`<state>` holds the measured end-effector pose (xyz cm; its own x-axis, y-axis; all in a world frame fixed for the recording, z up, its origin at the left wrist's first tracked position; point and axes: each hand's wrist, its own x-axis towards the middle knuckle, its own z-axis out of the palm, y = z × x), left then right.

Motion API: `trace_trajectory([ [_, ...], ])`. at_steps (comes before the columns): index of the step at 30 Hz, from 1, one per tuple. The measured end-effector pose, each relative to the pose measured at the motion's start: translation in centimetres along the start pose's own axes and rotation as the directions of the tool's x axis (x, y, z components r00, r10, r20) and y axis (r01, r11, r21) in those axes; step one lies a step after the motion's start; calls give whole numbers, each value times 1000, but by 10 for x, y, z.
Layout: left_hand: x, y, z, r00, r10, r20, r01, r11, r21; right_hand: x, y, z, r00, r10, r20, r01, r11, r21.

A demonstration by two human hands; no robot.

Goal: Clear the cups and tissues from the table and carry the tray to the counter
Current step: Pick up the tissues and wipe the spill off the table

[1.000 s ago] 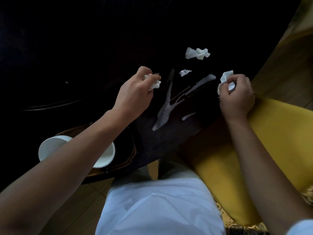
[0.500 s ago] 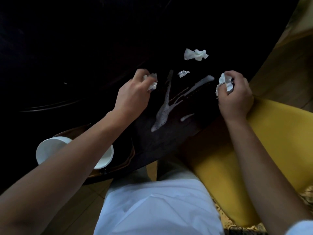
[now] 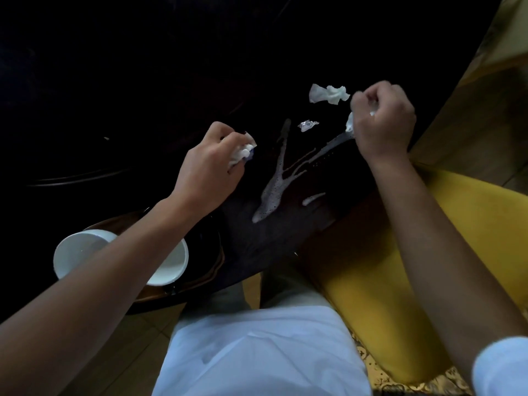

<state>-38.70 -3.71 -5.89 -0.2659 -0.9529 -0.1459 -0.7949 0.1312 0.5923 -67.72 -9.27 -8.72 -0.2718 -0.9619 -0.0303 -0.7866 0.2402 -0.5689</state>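
Head view: the landmark is the pale, speckled streak of spilled liquid (image 3: 274, 184) that branches across the near part of the dark table top (image 3: 143, 81).

Left of the spill, the person's left hand (image 3: 210, 167) hangs over the table with its fingers curled tight around a crumpled white tissue wad (image 3: 241, 151); only the wad's outer edge pokes out past the fingertips. Right of the spill's upper branch, the right hand (image 3: 383, 118) is balled into a fist around a second crumpled white tissue (image 3: 350, 122), of which a small strip shows at the thumb side (a fleck also peeks between the knuckles).

Beyond the spill, just beside the right hand's knuckles, a loose crumpled white tissue (image 3: 328, 94) lies on the table, in neither hand. Between it and the spill lies a small shiny scrap of foil-like wrapper (image 3: 307, 125).

Near and left of the spill, under the left forearm, a white paper cup (image 3: 74, 250) sits open side up on a round brown tray (image 3: 208, 270) at the table's near edge; the forearm hides the cup's middle.

Right of the spill a yellow cushioned chair seat (image 3: 471, 218) fills the corner, and the person's white garment (image 3: 257, 352) shows at the bottom.
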Motion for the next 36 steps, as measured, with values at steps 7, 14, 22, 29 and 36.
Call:
trace_trajectory([
  [7, -16, -1, -25, 997, -13, -75, 8, 997, -78, 31, -15, -2, 964, -66, 259, 110, 981, -158],
  [14, -26, -9, -40, 988, -65, -139, 54, 995, -87, 26, -28, -1, 901, -122, 416, 215, 959, -183],
  [22, -37, -9, -48, 977, -114, -180, 87, 985, -151, 14, -34, -8, 931, -112, 348, 127, 992, -22],
  [29, -44, -8, -47, 978, -156, -139, 129, 974, -188, -9, -36, 4, 911, -176, 373, 237, 964, -124],
  [36, -50, -5, -49, 985, -139, -106, 114, 972, -207, -14, -39, 12, 917, -123, 378, 215, 954, -211],
])
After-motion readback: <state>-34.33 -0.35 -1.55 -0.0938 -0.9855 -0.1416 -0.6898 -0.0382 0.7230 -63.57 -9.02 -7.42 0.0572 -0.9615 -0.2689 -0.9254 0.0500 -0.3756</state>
